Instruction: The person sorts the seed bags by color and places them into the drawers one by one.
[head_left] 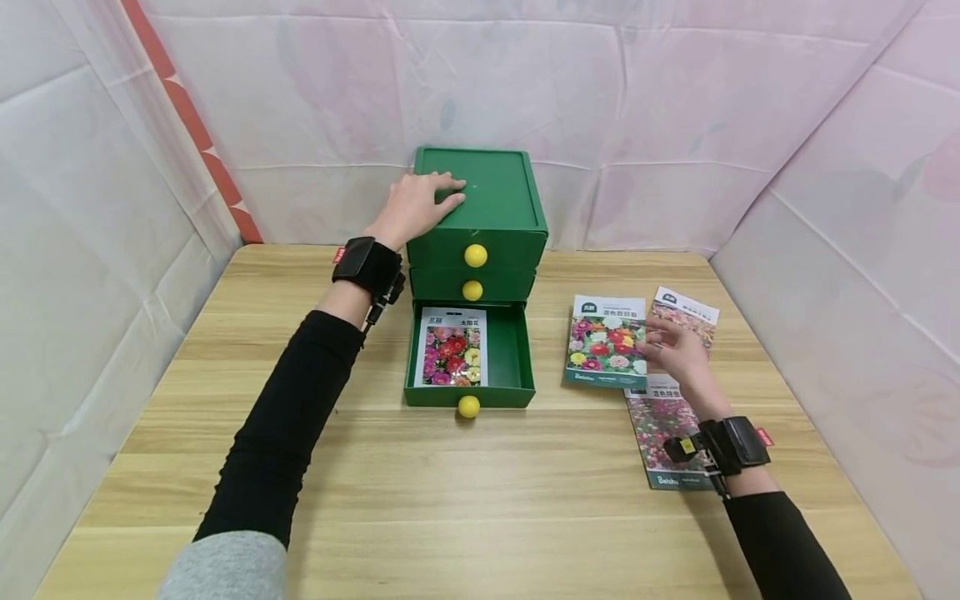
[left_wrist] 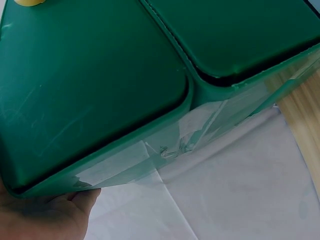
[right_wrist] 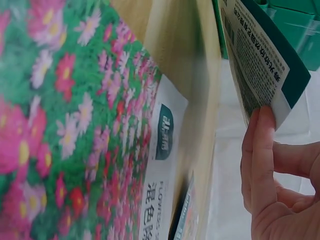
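Left hand (head_left: 415, 208) is lying flat on top of the green drawer unit (head_left: 498, 196), fingers relaxed and spread over its left side, not gripping anything. Below that hand, the two upper drawers are closed, each with a yellow knob (head_left: 475, 255). The bottom drawer (head_left: 517, 354) is pulled out toward the person, and there's one seed packet (head_left: 452, 347) lying face up in its left half. Over to the right on the bench (head_left: 420, 492), the right hand (head_left: 678, 354) is pinching the edge of a flower seed packet (head_left: 604, 341), lifting that side a bit. Two more packets lie just by that hand: one (head_left: 693, 310) beyond it, another (head_left: 660, 433) under the wrist.
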